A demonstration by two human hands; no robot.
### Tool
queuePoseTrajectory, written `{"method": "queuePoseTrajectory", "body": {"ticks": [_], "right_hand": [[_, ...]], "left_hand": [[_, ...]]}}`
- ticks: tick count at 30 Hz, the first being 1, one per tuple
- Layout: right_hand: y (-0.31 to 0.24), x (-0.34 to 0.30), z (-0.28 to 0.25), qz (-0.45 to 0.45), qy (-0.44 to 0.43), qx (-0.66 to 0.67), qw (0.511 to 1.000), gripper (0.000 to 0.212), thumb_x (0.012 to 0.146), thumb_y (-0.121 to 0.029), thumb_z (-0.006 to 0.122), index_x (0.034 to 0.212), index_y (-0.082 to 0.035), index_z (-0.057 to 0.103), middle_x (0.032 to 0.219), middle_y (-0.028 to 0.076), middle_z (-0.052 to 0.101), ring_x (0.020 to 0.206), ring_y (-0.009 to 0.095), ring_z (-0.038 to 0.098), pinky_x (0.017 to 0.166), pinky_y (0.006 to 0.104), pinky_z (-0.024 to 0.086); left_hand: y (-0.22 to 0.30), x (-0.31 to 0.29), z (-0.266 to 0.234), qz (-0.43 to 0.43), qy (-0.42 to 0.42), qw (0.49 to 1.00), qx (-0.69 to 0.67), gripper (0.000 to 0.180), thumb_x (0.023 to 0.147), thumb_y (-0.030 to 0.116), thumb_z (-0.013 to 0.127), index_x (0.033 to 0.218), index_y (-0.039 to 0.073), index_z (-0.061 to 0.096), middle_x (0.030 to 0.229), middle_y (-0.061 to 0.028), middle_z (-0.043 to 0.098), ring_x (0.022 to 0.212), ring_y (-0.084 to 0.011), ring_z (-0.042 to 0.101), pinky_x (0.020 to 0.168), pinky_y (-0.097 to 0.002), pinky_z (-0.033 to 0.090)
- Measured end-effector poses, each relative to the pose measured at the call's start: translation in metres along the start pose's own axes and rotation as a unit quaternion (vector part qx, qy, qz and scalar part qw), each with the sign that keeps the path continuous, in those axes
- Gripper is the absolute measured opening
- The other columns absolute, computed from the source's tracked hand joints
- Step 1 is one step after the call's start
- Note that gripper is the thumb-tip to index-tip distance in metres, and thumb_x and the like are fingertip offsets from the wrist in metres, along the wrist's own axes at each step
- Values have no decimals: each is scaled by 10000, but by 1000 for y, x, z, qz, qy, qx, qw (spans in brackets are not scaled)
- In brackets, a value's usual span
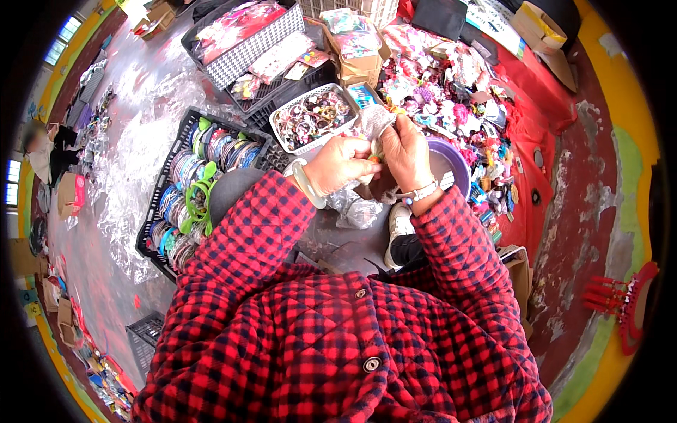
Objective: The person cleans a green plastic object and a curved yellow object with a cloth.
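Observation:
My left hand [342,167] and my right hand [407,153] meet in front of me, fingers pinched close together. Both grip a crumpled pale, thin piece [374,121] with small orange and green bits on it; its kind cannot be made out. Part of it is hidden by my fingers. Just beneath hangs or lies a crumpled clear plastic bag [358,213]. A purple basin [463,163] stands right beside my right hand. Beyond my left hand is a white basket [282,136] full of mixed hair ties.
At left, a black crate [151,218] holds rows of headbands, with green ones on top. Stacked grey and black crates [257,53] and an open carton [360,69] stand ahead. A heap of colourful hair accessories [451,106] spreads over red sheeting [525,116] at right.

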State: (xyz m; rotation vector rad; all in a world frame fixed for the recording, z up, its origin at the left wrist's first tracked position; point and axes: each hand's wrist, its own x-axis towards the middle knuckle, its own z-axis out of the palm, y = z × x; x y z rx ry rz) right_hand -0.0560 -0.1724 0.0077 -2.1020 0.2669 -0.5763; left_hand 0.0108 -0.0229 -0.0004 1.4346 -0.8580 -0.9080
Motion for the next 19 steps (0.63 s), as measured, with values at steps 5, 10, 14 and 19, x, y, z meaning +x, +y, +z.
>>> {"method": "queuePoseTrajectory", "body": {"ticks": [5, 10, 14, 19], "right_hand": [[29, 9, 0, 123, -41, 286, 949, 242, 879, -122, 426, 1066, 8, 509, 907, 145, 611, 816, 238, 595, 706, 316, 453], [0, 15, -29, 215, -131, 493, 833, 303, 909, -77, 360, 1170, 45, 453, 1084, 69, 546, 965, 134, 516, 836, 243, 410], [3, 2, -16, 63, -247, 224, 941, 277, 863, -95, 468, 1140, -70, 480, 1005, 46, 570, 915, 114, 514, 801, 277, 432], [5, -2, 1, 37, -82, 175, 980, 336, 794, -71, 551, 1122, -79, 478, 1047, 130, 586, 987, 298, 566, 794, 290, 448]], "left_hand": [[13, 0, 5, -19, 2, 991, -134, 122, 820, 75, 563, 905, -10, 581, 777, -44, 602, 705, -98, 571, 638, -218, 449], [13, -1, -5, -23, 24, 980, -194, 158, 823, 99, 561, 938, -8, 578, 774, -58, 602, 699, -122, 583, 640, -236, 462], [16, -3, 0, -43, 54, 987, -146, 160, 809, 45, 555, 960, -2, 581, 831, -59, 609, 747, -128, 586, 672, -253, 471], [10, -1, 4, -16, 39, 981, -190, 289, 786, 32, 583, 1072, -4, 553, 974, -43, 600, 875, -126, 571, 770, -256, 456]]}}
